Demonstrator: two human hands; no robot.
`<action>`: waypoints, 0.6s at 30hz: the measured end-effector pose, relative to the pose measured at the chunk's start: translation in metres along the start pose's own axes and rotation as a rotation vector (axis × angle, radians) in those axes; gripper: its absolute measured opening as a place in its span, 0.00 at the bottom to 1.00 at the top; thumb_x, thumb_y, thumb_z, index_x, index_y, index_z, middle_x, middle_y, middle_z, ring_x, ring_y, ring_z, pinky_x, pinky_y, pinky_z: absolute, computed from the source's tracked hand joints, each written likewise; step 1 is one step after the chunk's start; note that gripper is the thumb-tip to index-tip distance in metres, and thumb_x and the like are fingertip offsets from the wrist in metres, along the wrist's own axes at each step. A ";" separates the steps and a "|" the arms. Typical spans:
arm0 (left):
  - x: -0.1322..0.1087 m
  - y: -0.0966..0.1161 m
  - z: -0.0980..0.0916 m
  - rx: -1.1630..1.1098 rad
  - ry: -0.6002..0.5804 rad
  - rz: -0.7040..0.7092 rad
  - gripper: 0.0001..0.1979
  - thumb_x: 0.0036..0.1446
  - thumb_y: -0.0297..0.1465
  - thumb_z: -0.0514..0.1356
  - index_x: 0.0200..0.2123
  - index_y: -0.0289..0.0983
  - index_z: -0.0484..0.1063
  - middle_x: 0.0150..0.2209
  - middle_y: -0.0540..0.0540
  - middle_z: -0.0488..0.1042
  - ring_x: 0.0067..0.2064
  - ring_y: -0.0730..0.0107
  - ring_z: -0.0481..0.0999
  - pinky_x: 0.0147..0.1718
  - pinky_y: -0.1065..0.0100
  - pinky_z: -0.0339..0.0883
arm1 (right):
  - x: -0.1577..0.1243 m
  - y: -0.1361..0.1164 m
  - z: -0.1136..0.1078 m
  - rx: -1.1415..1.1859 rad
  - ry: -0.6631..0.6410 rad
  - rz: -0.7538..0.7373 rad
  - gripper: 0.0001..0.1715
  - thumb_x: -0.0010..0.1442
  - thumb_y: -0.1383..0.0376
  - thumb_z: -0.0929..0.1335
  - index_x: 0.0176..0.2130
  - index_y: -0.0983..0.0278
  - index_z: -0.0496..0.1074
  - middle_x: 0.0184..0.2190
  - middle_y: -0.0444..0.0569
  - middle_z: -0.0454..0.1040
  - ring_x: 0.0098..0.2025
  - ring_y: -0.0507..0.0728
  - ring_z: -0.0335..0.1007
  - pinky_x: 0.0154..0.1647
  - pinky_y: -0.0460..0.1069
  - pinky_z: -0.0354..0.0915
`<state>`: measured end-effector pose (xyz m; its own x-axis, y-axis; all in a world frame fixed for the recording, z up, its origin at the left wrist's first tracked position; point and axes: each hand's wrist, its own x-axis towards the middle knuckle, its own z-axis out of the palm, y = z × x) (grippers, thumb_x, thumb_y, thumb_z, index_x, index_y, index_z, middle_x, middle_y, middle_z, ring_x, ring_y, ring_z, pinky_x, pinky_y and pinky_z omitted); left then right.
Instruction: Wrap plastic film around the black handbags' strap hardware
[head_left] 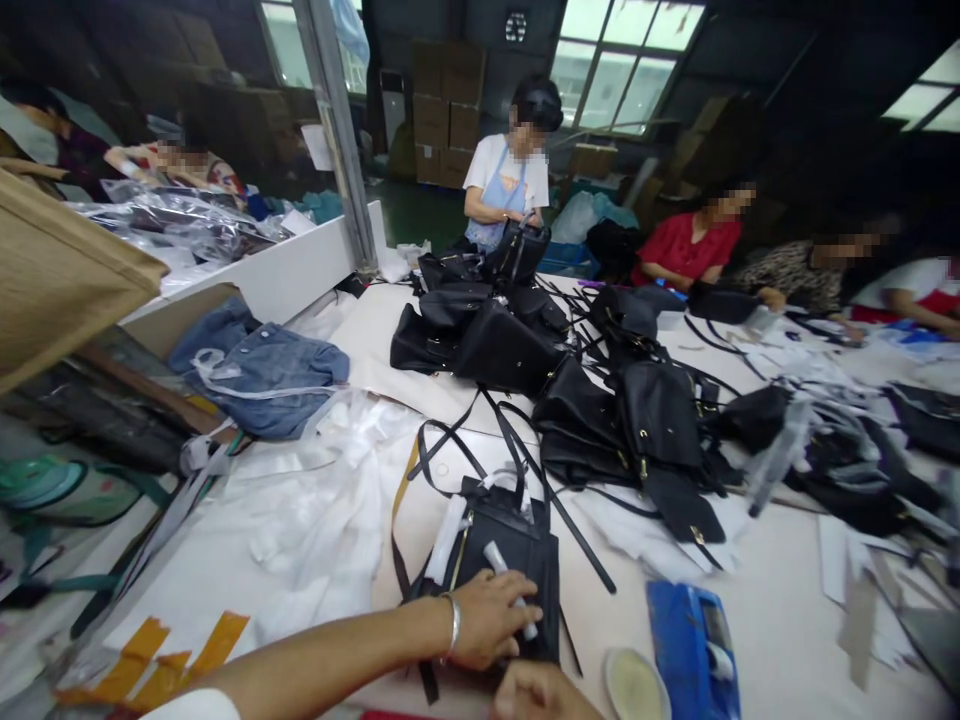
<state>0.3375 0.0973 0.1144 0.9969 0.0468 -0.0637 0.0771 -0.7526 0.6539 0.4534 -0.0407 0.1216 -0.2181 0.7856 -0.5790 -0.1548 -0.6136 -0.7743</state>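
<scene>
A black backpack [536, 560] lies on the table in front of me, its straps spread out around it. White wrapping covers its handle, and a strip of white wrapping [496, 560] lies across its front. My left hand [495, 615], with a silver bangle at the wrist, rests flat on the bag with its fingers stretched out over the end of that strip. At the bag's near edge my right hand [544, 692] has its fingers curled in. The frame's lower edge cuts it off, and whatever it may hold is hidden.
Several black bags [510, 345] are heaped across the table. White sheeting [315, 510] and a denim bag [262, 365] lie to the left. A blue tape dispenser [690, 640] and a round dish [636, 685] stand at right. A co-worker [510, 180] handles a bag opposite.
</scene>
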 end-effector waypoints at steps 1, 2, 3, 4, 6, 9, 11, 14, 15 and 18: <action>-0.003 0.000 -0.007 -0.008 0.050 -0.023 0.28 0.54 0.32 0.56 0.59 0.41 0.57 0.61 0.40 0.57 0.61 0.53 0.56 0.53 0.51 0.59 | -0.003 -0.008 -0.008 -0.059 0.075 -0.031 0.23 0.50 0.46 0.68 0.28 0.65 0.71 0.26 0.49 0.75 0.29 0.56 0.70 0.34 0.51 0.65; -0.007 -0.002 -0.015 -0.011 0.115 -0.061 0.27 0.54 0.29 0.56 0.59 0.41 0.57 0.62 0.40 0.56 0.62 0.55 0.56 0.55 0.54 0.58 | -0.005 -0.014 -0.016 -0.134 0.204 -0.070 0.23 0.54 0.47 0.65 0.31 0.64 0.71 0.28 0.50 0.75 0.31 0.56 0.70 0.35 0.51 0.65; -0.012 -0.007 -0.023 -0.006 0.195 -0.114 0.27 0.55 0.27 0.54 0.58 0.41 0.57 0.62 0.41 0.56 0.62 0.58 0.56 0.57 0.55 0.57 | -0.005 -0.017 -0.023 -0.217 0.379 -0.115 0.23 0.56 0.47 0.63 0.34 0.63 0.71 0.32 0.51 0.75 0.35 0.58 0.71 0.39 0.53 0.66; -0.019 -0.013 -0.030 0.007 0.286 -0.187 0.25 0.56 0.26 0.52 0.58 0.42 0.58 0.62 0.42 0.57 0.62 0.59 0.55 0.58 0.55 0.54 | -0.002 -0.016 -0.031 -0.295 0.568 -0.155 0.23 0.55 0.47 0.63 0.37 0.62 0.71 0.36 0.52 0.75 0.40 0.60 0.70 0.44 0.54 0.65; -0.035 -0.029 -0.038 0.035 0.458 -0.385 0.24 0.58 0.27 0.50 0.58 0.41 0.58 0.62 0.41 0.56 0.64 0.57 0.51 0.61 0.51 0.47 | 0.008 -0.002 -0.043 -0.375 0.829 -0.178 0.28 0.51 0.46 0.66 0.45 0.61 0.69 0.44 0.53 0.72 0.50 0.63 0.66 0.52 0.56 0.61; -0.059 -0.046 -0.027 -0.120 0.529 -0.697 0.29 0.58 0.35 0.51 0.62 0.34 0.52 0.61 0.33 0.56 0.63 0.50 0.55 0.59 0.49 0.50 | 0.023 0.036 -0.052 -0.216 0.774 -0.087 0.43 0.48 0.45 0.67 0.56 0.65 0.60 0.52 0.57 0.67 0.52 0.63 0.67 0.52 0.56 0.63; -0.071 -0.046 -0.010 -0.344 0.439 -0.783 0.34 0.58 0.38 0.51 0.64 0.32 0.43 0.58 0.31 0.61 0.58 0.50 0.63 0.55 0.53 0.57 | 0.024 0.058 -0.056 -0.130 0.648 -0.050 0.45 0.49 0.46 0.67 0.58 0.66 0.57 0.53 0.58 0.67 0.51 0.62 0.68 0.50 0.54 0.64; -0.083 -0.033 0.013 -0.552 0.354 -0.770 0.39 0.56 0.41 0.53 0.65 0.34 0.39 0.54 0.34 0.67 0.51 0.52 0.71 0.50 0.57 0.61 | 0.009 0.066 -0.072 -0.249 0.524 0.033 0.38 0.47 0.47 0.68 0.52 0.66 0.66 0.43 0.57 0.74 0.44 0.64 0.72 0.44 0.55 0.67; -0.086 -0.030 0.017 -0.596 0.349 -0.757 0.40 0.55 0.43 0.55 0.65 0.35 0.40 0.52 0.35 0.69 0.49 0.53 0.72 0.48 0.58 0.62 | 0.003 0.060 -0.080 -0.336 0.496 0.067 0.36 0.47 0.47 0.68 0.49 0.66 0.68 0.39 0.56 0.75 0.40 0.64 0.73 0.41 0.56 0.68; -0.090 -0.034 0.013 -0.810 0.321 -0.753 0.37 0.52 0.48 0.57 0.61 0.36 0.52 0.39 0.41 0.75 0.38 0.59 0.75 0.39 0.62 0.65 | -0.002 0.017 -0.109 -0.661 0.593 -0.008 0.33 0.51 0.48 0.66 0.50 0.65 0.68 0.41 0.57 0.75 0.41 0.65 0.72 0.43 0.57 0.66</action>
<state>0.2452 0.1105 0.0880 0.6426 0.5581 -0.5249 0.5273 0.1749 0.8315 0.5561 -0.0439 0.0820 0.3438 0.8139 -0.4683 0.4741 -0.5809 -0.6616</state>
